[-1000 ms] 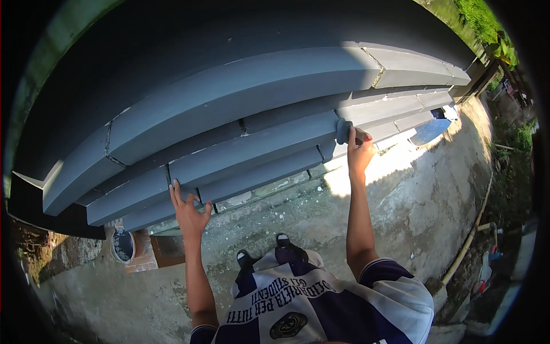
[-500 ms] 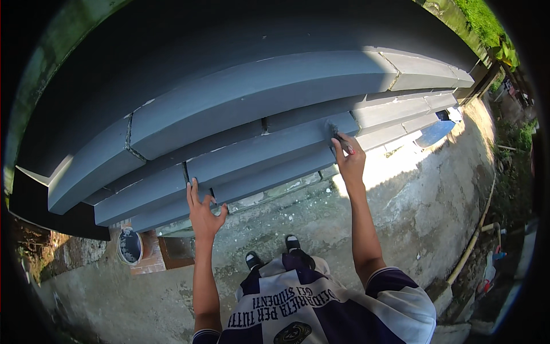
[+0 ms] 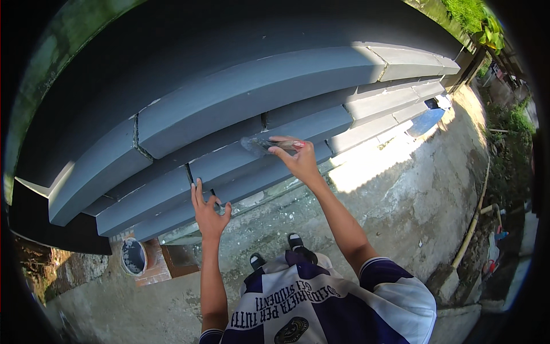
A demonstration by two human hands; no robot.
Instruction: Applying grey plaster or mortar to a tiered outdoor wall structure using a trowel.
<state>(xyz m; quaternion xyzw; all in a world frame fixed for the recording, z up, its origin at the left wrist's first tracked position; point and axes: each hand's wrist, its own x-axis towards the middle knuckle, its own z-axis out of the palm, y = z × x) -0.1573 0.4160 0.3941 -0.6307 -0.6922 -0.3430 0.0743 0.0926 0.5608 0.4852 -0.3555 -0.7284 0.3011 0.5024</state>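
Observation:
Long grey-painted slabs, stacked in steps, run across the view in front of me. My right hand (image 3: 299,159) grips a paintbrush (image 3: 260,145) by its handle, the dark bristles pointing left over the middle slab (image 3: 229,159). The bristles look smeared by motion; whether they touch the slab I cannot tell. Farther left, my left hand (image 3: 211,215) has its fingers spread, fingertips at the slab's front face beside a dark vertical gap (image 3: 189,173). Nothing shows in that hand.
At the lower left a bucket (image 3: 150,252) of grey paint stands by reddish tiles (image 3: 153,276). A blue object (image 3: 427,122) lies at the slabs' right end. Concrete floor (image 3: 395,200) stretches around my feet; a pipe (image 3: 474,218) runs along its right side.
My right hand has swept left along the middle slab with the paintbrush. My left hand stays at almost the same spot by the gap. The view has shifted slightly.

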